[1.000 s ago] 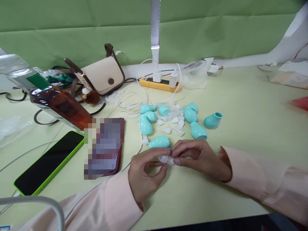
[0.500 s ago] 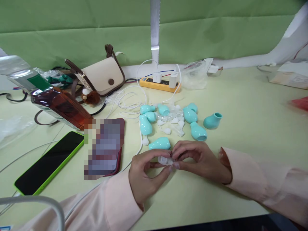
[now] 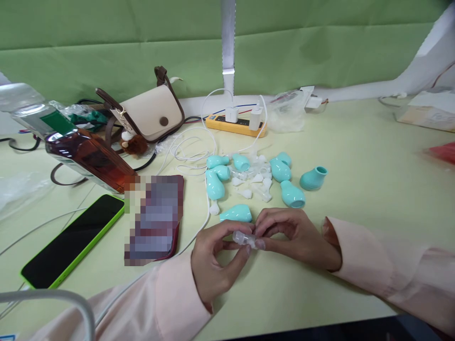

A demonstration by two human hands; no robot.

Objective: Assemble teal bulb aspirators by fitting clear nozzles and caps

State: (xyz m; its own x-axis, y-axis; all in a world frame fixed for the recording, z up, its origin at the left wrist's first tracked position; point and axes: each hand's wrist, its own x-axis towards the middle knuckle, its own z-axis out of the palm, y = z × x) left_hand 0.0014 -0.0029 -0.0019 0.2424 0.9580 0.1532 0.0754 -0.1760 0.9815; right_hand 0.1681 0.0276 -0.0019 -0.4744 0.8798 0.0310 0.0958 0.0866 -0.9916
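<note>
Between my two hands is a small clear plastic tube-like piece [image 3: 242,237], lying roughly sideways. My left hand [image 3: 222,258] pinches it between thumb and fingers. My right hand [image 3: 293,234] grips its right end with the fingertips, which hide that end. Just beyond my fingers lies a glossy turquoise bulb-shaped piece [image 3: 236,213]. Several more like it are spread behind, one of them a turquoise piece [image 3: 293,194] near my right knuckles. Among them sits a loose group of small white and clear plastic parts [image 3: 261,177]. A separate turquoise piece [image 3: 313,179] stands with its round opening up.
To the left are a green-edged phone [image 3: 73,241], a dark red-cased phone [image 3: 177,222] and a leaning bottle of amber liquid [image 3: 92,154]. A beige bag [image 3: 151,113], a yellow power strip [image 3: 234,127] and a crumpled plastic bag [image 3: 286,113] are at the back. White cables cross the table.
My fingers have shifted slightly on the clear plastic piece, and more of it shows between my hands. The turquoise pieces on the table have stayed put.
</note>
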